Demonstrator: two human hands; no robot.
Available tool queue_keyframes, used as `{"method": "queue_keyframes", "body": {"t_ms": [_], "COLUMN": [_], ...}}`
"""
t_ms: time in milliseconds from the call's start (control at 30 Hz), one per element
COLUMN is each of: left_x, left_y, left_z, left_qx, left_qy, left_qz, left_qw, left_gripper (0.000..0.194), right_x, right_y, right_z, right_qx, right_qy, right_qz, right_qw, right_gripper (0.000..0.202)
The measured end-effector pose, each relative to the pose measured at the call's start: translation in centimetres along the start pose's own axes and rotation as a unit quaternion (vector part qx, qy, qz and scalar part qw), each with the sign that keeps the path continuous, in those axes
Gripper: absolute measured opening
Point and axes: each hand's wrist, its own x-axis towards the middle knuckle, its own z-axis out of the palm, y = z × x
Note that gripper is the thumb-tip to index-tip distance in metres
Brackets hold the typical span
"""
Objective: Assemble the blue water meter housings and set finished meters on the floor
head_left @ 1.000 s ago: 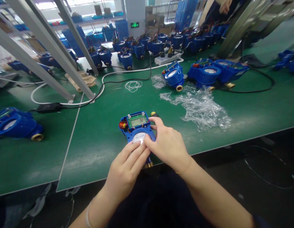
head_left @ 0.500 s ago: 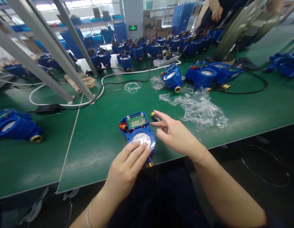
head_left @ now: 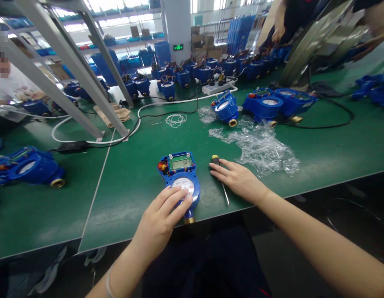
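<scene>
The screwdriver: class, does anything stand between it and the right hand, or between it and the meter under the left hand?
Nothing visible does. The right hand has its fingers over the screwdriver, and green tabletop shows between screwdriver and meter.

I note a thin pale band (head_left: 109, 283) behind the bare left hand (head_left: 162, 213). Dark clothing (head_left: 207, 265) below, small red mark (head_left: 265, 292) on the bare right hand's (head_left: 241, 180) side.

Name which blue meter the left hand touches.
The blue meter nearest the person, just left of the screwdriver: fingers of the left hand lie on its round dial. The other blue meters sit apart from that hand, farther back or farther left.
</scene>
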Motion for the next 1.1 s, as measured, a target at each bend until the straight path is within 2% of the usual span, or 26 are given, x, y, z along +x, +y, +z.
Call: {"method": "queue_keyframes", "body": {"t_ms": [67,167,267,333,400,500,633,767,833,1000,1100], "left_x": [0.0,-0.1,0.2,0.7,1.5,3.3,6.8,10.1,11.2,12.0,11.9], "left_y": [-0.3,-0.7,-0.9,-1.0,-1.1,-1.7,-3.4,-4.8,-5.2,-5.3,-5.1], "left_z": [-0.1,-0.2,-0.5,-1.0,-1.7,-3.4,-5.6,-6.9,-7.2,-7.2,-7.0], "left_qx": [-0.003,0.001,0.014,0.023,0.029,0.024,-0.011,-0.033,-0.038,-0.04,-0.045], "left_qy": [-0.01,-0.018,-0.034,-0.038,-0.039,-0.073,-0.189,-0.305,-0.343,-0.358,-0.351], "left_qz": [-0.002,-0.003,0.021,0.032,0.036,0.04,-0.004,-0.075,-0.097,-0.109,-0.108], "left_qw": [1.0,1.0,0.999,0.999,0.998,0.996,0.982,0.949,0.933,0.927,0.929], "left_gripper": [0.045,0.05,0.05,0.049,0.048,0.045,0.044,0.046,0.047,0.049,0.05], "right_x": [-1.6,-4.0,-6.1,-7.1,-7.8,-8.2,-8.2,-8.3,-8.3,-7.5,-6.8], "right_y": [0.0,-0.9,-3.2,-5.4,-7.6,-10.8,-13.4,-14.5,-14.8,-15.6,-15.7], "right_z": [-0.2,-0.3,-0.5,-0.7,-1.0,-1.1,-0.9,-0.7,-0.7,-0.7,-0.5], "right_qx": [-0.007,-0.01,0.054,0.149,0.254,0.357,0.434,0.47,0.481,0.498,0.514], "right_qy": [0.028,0.117,0.226,0.257,0.254,0.231,0.2,0.173,0.16,0.149,0.152], "right_qz": [-0.013,-0.012,0.071,0.148,0.208,0.247,0.268,0.292,0.299,0.279,0.288], "right_qw": [0.999,0.993,0.97,0.943,0.91,0.871,0.836,0.815,0.808,0.808,0.794], "right_gripper": [0.032,0.028,0.023,0.022,0.021,0.023,0.028,0.031,0.032,0.032,0.033]}}
